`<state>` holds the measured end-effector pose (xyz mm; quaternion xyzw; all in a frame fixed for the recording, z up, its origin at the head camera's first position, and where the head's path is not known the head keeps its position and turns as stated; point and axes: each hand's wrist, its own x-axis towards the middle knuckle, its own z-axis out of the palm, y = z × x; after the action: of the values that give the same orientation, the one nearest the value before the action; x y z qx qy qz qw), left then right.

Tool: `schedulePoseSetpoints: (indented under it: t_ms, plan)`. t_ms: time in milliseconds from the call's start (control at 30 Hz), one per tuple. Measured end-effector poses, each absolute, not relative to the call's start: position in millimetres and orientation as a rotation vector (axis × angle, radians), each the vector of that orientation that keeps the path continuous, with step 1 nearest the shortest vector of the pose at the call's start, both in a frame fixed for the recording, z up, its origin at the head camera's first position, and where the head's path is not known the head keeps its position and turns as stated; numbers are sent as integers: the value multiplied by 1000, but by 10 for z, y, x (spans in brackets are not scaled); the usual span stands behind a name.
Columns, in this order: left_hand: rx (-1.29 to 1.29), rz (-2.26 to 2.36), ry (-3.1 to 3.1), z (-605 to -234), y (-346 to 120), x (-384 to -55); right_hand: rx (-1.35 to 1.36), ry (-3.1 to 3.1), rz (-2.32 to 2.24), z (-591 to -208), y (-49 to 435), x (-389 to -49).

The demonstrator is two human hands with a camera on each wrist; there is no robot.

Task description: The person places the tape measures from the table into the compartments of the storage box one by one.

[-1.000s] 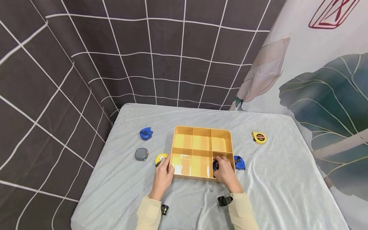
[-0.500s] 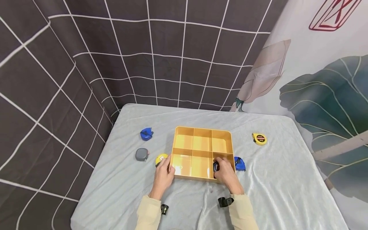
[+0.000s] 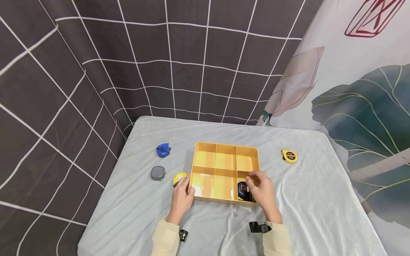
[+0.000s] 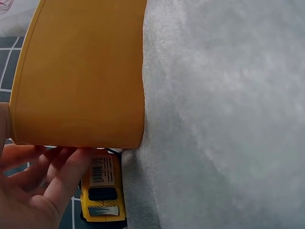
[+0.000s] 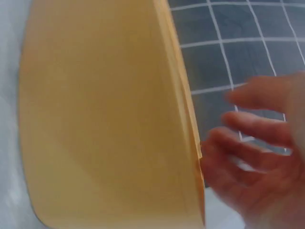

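Note:
A yellow-orange box point(image 3: 225, 156) with several compartments stands in the middle of the table in the head view. My left hand point(image 3: 182, 200) grips its left wall, thumb at the rim and fingers outside. A dark tape measure point(image 3: 244, 188) lies in the near right compartment. Just above that compartment's right side is my right hand point(image 3: 263, 190), fingers loosely bent and holding nothing. The right wrist view shows those fingers point(image 5: 238, 148) spread beside the box rim. Against my left fingertips sits a yellow tape measure point(image 4: 101, 188) with a barcode label.
Farther left on the table lie a blue tape measure point(image 3: 163, 150) and a grey tape measure point(image 3: 158, 173). A yellow tape measure point(image 3: 289, 156) rests at the right. Dark gridded cloth point(image 3: 185, 76) hangs behind the table's back edge.
My right hand has let go of the dark tape measure in the compartment and moved up and right, now covering the blue tape measure beside the box. My left hand stays on the box.

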<state>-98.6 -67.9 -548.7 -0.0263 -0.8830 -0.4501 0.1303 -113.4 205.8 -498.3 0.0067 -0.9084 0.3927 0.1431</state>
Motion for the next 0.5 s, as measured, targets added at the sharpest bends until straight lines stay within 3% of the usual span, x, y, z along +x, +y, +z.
schedulePoseSetpoints:
  t_ms: [233,500]
  plan:
    - [-67,-1329,-2549,-5505,-695,-1000,-275,-2414,1179,-4988,2341,-1171]
    - [-86,-1340,-2519,-5513,-704,-990,-380,-2780,1076,-5192,2642,-1180]
